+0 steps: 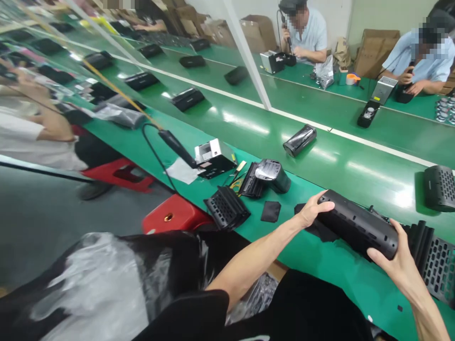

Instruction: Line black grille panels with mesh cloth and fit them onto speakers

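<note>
The black casing [357, 225], a long ribbed tube with rows of slots, sits between the two hands, lifted just above the green bench top [330, 270]. The left hand [314, 210] closes on its far end, thumb and fingers wrapped over the curve. The right hand [394, 255] cups the near end, fingers spread wide around the rim. Both grips are firm and the hands stand well apart, so the casing looks supported at both ends

A hold like this works best with the palms at the ends, leaving the slotted middle uncovered and the tube level, clear of the parts beside it

Just past the right hand lies a black slotted grille [435, 263], its end almost touching the casing. Under the left wrist is a dark sheet [311, 222]. Further out from the left hand are a small black square pad [270, 211], a second slotted grille [226, 207], a black casing with a silver top [273, 176], and a soldering iron [176, 148] with its cord. No brand, label or writing can be read on any of these
</note>
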`<state>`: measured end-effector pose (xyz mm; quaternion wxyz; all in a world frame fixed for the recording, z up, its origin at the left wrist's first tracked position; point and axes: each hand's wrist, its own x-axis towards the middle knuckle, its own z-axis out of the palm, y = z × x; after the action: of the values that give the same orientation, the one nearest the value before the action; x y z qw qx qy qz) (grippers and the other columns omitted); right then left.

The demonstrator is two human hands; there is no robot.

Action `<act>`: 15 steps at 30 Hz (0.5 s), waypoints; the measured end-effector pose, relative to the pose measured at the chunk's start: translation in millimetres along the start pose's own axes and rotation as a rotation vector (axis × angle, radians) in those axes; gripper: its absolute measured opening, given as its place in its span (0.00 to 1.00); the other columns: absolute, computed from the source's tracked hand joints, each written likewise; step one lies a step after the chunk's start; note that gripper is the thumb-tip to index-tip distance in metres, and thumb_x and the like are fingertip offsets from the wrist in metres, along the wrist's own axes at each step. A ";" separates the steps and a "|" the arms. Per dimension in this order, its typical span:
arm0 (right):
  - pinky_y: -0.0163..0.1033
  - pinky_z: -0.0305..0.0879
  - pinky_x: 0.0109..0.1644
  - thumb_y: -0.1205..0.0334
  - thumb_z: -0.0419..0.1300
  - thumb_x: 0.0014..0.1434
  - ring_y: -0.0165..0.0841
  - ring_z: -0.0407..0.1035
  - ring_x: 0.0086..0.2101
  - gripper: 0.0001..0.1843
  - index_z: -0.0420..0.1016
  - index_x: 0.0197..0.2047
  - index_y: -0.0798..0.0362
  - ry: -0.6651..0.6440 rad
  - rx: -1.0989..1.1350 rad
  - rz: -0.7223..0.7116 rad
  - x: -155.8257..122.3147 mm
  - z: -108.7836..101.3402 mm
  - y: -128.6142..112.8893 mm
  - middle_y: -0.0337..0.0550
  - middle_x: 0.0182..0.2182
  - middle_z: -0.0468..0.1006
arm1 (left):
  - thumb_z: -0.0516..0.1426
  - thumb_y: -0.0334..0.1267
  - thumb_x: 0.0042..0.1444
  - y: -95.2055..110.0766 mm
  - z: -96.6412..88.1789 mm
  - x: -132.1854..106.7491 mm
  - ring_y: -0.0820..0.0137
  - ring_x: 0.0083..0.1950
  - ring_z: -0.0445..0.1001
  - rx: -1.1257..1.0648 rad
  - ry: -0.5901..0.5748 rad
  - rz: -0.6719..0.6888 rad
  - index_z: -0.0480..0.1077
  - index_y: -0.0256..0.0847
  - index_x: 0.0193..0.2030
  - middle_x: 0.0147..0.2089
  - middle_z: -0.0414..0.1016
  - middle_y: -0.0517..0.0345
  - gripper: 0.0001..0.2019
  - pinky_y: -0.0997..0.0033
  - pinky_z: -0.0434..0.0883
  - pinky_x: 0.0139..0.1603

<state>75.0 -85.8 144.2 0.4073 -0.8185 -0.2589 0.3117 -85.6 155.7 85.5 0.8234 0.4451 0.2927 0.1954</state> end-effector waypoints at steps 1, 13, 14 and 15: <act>0.54 0.72 0.57 0.34 0.73 0.51 0.53 0.71 0.56 0.58 0.55 0.77 0.44 -0.007 0.008 -0.007 8.3 -0.7 -3.1 0.54 0.65 0.69 | 0.76 0.56 0.40 2.1 -2.5 7.3 0.53 0.55 0.79 -0.004 0.010 -0.002 0.79 0.36 0.56 0.50 0.83 0.47 0.38 0.54 0.71 0.64; 0.56 0.77 0.45 0.37 0.51 0.65 0.42 0.74 0.47 0.35 0.59 0.69 0.45 0.196 0.522 0.241 258.7 2.2 20.7 0.56 0.63 0.69 | 0.67 0.52 0.56 -18.9 -26.9 44.6 0.65 0.49 0.75 0.304 0.319 -0.071 0.75 0.40 0.52 0.51 0.78 0.49 0.23 0.66 0.74 0.49; 0.56 0.76 0.44 0.36 0.47 0.67 0.42 0.74 0.47 0.36 0.58 0.70 0.48 0.204 0.481 0.243 270.6 2.0 26.8 0.60 0.63 0.68 | 0.66 0.51 0.56 -30.1 -31.3 33.7 0.68 0.46 0.75 0.374 0.330 -0.068 0.75 0.39 0.47 0.46 0.79 0.52 0.19 0.67 0.73 0.48; 0.56 0.75 0.43 0.35 0.43 0.67 0.43 0.75 0.46 0.39 0.58 0.70 0.51 0.207 0.419 0.221 278.8 1.2 33.2 0.64 0.63 0.68 | 0.65 0.50 0.57 -40.8 -34.5 22.3 0.69 0.43 0.74 0.430 0.335 -0.071 0.75 0.38 0.43 0.41 0.78 0.55 0.16 0.68 0.72 0.47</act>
<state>267.0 86.0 32.7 0.5560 -0.7669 -0.0546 0.3158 -89.0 168.5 29.2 0.6563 0.5608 0.4751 0.1707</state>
